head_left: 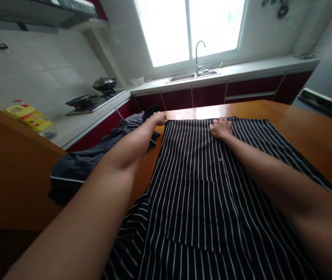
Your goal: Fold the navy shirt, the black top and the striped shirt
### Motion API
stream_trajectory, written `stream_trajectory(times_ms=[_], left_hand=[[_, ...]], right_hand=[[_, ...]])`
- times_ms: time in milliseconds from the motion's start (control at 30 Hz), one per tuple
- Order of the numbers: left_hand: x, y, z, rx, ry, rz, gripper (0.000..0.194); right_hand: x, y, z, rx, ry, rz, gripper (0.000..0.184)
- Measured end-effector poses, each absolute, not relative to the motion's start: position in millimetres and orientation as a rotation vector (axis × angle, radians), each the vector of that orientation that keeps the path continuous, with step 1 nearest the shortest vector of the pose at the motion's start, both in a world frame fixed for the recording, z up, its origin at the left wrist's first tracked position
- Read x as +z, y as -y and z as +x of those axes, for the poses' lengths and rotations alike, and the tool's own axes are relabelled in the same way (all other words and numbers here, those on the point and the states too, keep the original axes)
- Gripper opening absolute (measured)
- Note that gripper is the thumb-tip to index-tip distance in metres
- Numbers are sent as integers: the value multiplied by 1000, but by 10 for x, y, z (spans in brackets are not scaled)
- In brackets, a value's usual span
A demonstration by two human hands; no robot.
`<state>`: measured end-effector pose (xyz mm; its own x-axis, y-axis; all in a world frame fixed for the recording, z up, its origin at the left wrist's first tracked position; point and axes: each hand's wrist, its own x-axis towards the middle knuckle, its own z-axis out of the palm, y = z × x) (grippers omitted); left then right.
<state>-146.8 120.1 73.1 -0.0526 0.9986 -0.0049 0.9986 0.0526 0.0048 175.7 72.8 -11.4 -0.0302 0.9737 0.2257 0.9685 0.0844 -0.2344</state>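
Observation:
A black shirt with white stripes [195, 155] lies spread on the wooden table [308, 128], its buttoned front facing up and its far edge near the table's back. My left hand [158, 118] is closed on the shirt's far left corner. On the far edge by the button line rests my right hand [222, 127], its fingers bent over the cloth; what lies under them is hidden. One sleeve drapes at the lower left, and a chest pocket shows in the middle.
Dark grey clothes [93, 155] are heaped along the table's left side. Beyond are a sink with a tall faucet [197, 58], a stove with a lidded wok [104, 83] and a pan [80, 101]. A yellow jug [28, 116] stands at the left.

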Motion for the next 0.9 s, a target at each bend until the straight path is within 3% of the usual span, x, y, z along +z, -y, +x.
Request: stream_trajectory(times_ms=[133,233,333,467,733,900], left_hand=[[561,-1012,-1205,23,-2410,2115,61],[341,-809,-850,169,-2182,2383,57],[120,-646,-598,100,-1904,2474,61],[-22,-604,-726,116,-1978,2290,72],[140,-672,-1355,473,-2333,1877,56],[301,-660,-1424,500,-2319,1663,42]], right_hand=[[-114,-730,1754,20,2041,-1921,50],[-114,-732,1757,33,2046,-1924,50],[-117,-732,1762,33,2059,-1927,50],[-110,-718,1761,22,2062,-1928,50],[-98,-706,1745,14,2049,-1935,49],[-95,-699,1745,16,2049,-1934,48]])
